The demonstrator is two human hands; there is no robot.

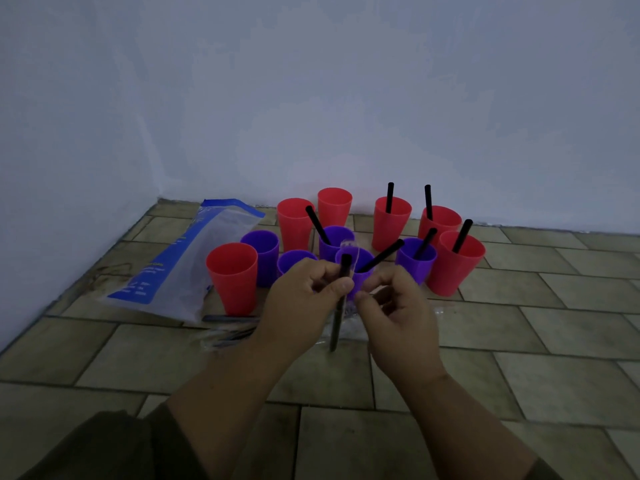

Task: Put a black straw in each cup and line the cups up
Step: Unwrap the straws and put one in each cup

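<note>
Several red and purple plastic cups stand in a loose cluster on the tiled floor near the wall. Black straws stick out of several of them, such as the far red cup [391,221] and the near-right red cup [456,263]. The left red cup [234,277] and the purple cup [262,256] behind it hold none. My left hand [304,303] pinches an upright black straw [341,292] whose top pokes out of a clear wrapper. My right hand [393,313] pinches the wrapper just beside it, in front of a purple cup [358,268].
A blue and clear plastic bag [183,268] lies on the floor left of the cups. Wrapped straws [228,332] lie below it, left of my left wrist. The grey wall meets the floor just behind the cups and along the left.
</note>
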